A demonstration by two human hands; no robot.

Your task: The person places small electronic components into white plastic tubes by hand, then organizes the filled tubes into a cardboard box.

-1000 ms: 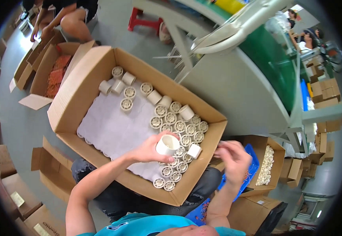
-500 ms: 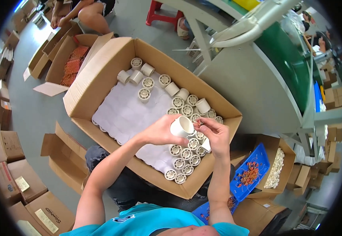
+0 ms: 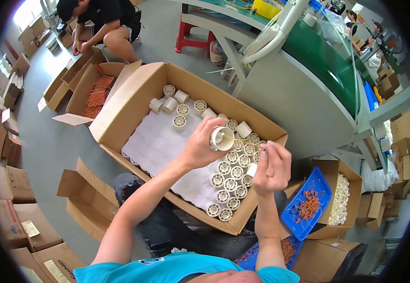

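My left hand (image 3: 196, 147) is wrapped round a white plastic cylindrical cup (image 3: 212, 137), its open mouth turned to the right. A thin yellow wire (image 3: 249, 142) runs from the cup's mouth to my right hand (image 3: 272, 170), whose fingertips pinch its end. Both hands are over a large cardboard box (image 3: 176, 194), with its near edge by my legs. Several similar white cylinders (image 3: 236, 172) stand along the box's right side, slotted ends up; a few lie tipped. They rest on a pale, wavy sheet (image 3: 160, 141). My fingers partly hide the wire's end.
Right of the box, a blue tray (image 3: 325, 195) of orange-red wired parts (image 3: 307, 207) leans by a carton of white pieces (image 3: 340, 200). A green-topped conveyor table (image 3: 323, 66) stands ahead right. Another person (image 3: 113, 23) squats at far left, behind open cartons (image 3: 80, 101).
My right hand has drawn away from the cup's mouth to the right, and a yellow wire now stretches between them. The cup has turned slightly, showing more inside. The whole view has shifted.
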